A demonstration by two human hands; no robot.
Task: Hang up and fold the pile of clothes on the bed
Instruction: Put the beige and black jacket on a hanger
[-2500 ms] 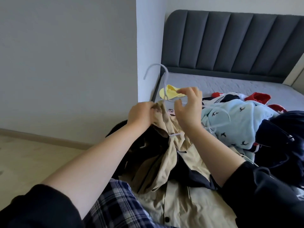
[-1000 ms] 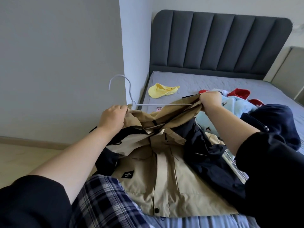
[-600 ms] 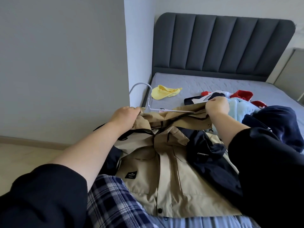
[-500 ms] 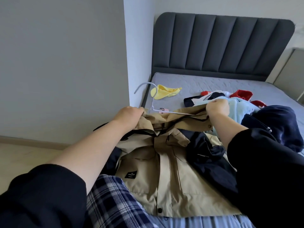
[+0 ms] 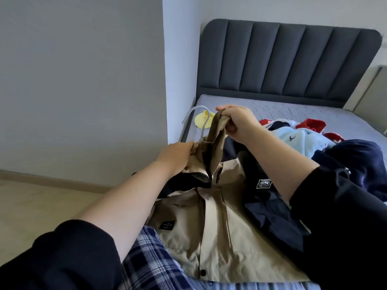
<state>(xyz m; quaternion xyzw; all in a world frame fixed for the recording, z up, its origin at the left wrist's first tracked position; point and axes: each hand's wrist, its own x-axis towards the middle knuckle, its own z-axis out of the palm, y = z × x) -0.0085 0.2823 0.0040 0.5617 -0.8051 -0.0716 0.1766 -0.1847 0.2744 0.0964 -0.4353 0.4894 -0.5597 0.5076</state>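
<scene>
A beige jacket (image 5: 211, 233) with navy sleeves lies spread on the bed's near end. My left hand (image 5: 178, 155) grips its collar area at the left. My right hand (image 5: 236, 120) holds a bunched fold of the jacket's beige fabric, lifted above the collar. A white hanger (image 5: 199, 120) has its hook sticking up behind the collar; the rest of it is hidden in the jacket. More clothes lie piled to the right: a light blue garment (image 5: 301, 141) with bird prints, red pieces (image 5: 314, 123) and a dark navy garment (image 5: 360, 162).
A yellow garment (image 5: 202, 120) lies on the grey mattress (image 5: 293, 110) near the wall corner. The padded dark headboard (image 5: 289, 59) stands at the back. A plaid garment (image 5: 150, 264) lies at the near edge. Wooden floor (image 5: 41, 206) is to the left.
My right hand has moved left and up from the jacket's right shoulder, now lifting a fold of beige fabric over the collar. The hanger's bar is no longer visible.
</scene>
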